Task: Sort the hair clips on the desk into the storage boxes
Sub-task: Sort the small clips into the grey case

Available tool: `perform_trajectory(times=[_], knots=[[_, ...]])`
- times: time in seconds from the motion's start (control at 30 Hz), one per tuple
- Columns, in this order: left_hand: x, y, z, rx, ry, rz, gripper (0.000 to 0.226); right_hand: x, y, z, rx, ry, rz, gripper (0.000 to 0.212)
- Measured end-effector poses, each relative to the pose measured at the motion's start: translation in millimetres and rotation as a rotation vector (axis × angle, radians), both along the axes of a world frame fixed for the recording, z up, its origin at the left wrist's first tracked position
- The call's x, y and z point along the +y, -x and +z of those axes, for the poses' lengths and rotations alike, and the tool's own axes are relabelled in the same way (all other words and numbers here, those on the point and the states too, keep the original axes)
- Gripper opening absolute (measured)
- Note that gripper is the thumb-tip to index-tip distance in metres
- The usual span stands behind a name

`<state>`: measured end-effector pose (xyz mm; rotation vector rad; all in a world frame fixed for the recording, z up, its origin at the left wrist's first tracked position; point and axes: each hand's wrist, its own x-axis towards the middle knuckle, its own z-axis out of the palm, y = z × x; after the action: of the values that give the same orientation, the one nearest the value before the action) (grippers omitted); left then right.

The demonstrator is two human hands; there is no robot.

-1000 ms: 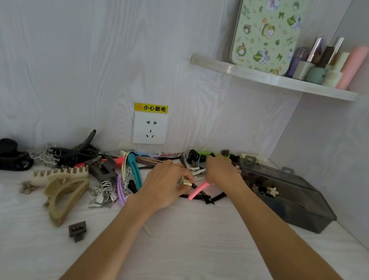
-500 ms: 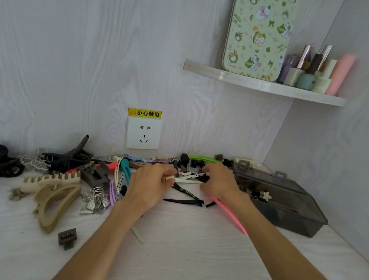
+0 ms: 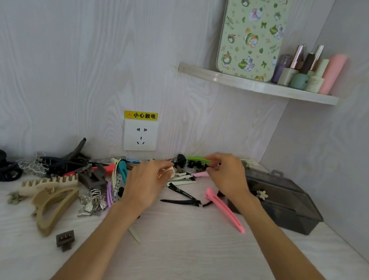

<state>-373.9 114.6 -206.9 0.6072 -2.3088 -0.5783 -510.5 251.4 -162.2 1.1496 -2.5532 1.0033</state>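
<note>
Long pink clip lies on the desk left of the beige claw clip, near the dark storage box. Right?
Not quite. The head view shows the long pink clip lying on the desk right of the beige claw clip, near the dark storage box.

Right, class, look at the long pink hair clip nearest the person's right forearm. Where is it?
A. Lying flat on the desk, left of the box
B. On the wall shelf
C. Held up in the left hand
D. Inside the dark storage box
A: the long pink hair clip lies flat on the desk, just left of the dark storage box, with neither hand gripping it.
</note>
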Motion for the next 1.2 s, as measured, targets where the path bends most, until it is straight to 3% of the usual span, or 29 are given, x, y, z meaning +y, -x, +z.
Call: perform_trajectory(times=[0.13,0.2,0.37,0.53,0.63,0.8,1.0,1.1,1.2], knots=[[22.4,8.8,12.8,0.182,-0.186,-0.090,0.023,59.4,12.6,23.9,-0.108,0.254,0.006,0.019],[43.3,26.9,21.8,0.219,-0.231,-0.185,0.021,91.2,22.7,28.0,-0.133,0.276,-0.063,0.016],[102.1,80.8,31.2,0.063,-0.254,-0.400,0.027,130.5,34.9,16.4,-0.287,0.329,-0.128,0.019],[119.8,91.1,36.6,-0.101,-0.151,-0.407,0.048,137.8,38.2,7.4,-0.218,0.062,-0.002,0.026],[111.7,66.8,40.1,-0.116,-0.075,-0.380,0.047,132.8,35.2,2.8,-0.087,-0.048,-0.012,0.027],[70.7,-13.1,23.8,-0.088,-0.090,-0.240,0.028,95.6,2.5,-3.8,-0.026,0.097,0.060,0.027],[16.4,-120.9,14.7,-0.214,-0.023,-0.011,0.016,25.6,-69.7,-11.5,0.059,0.048,0.244,0.025],[2.3,-167.8,10.3,-0.301,0.008,0.017,0.026,-4.4,-106.4,-8.6,0.050,0.075,0.365,0.021],[-3.8,-196.8,3.5,-0.385,0.038,0.018,0.044,-26.7,-141.5,-13.4,-0.035,-0.049,0.581,0.023]])
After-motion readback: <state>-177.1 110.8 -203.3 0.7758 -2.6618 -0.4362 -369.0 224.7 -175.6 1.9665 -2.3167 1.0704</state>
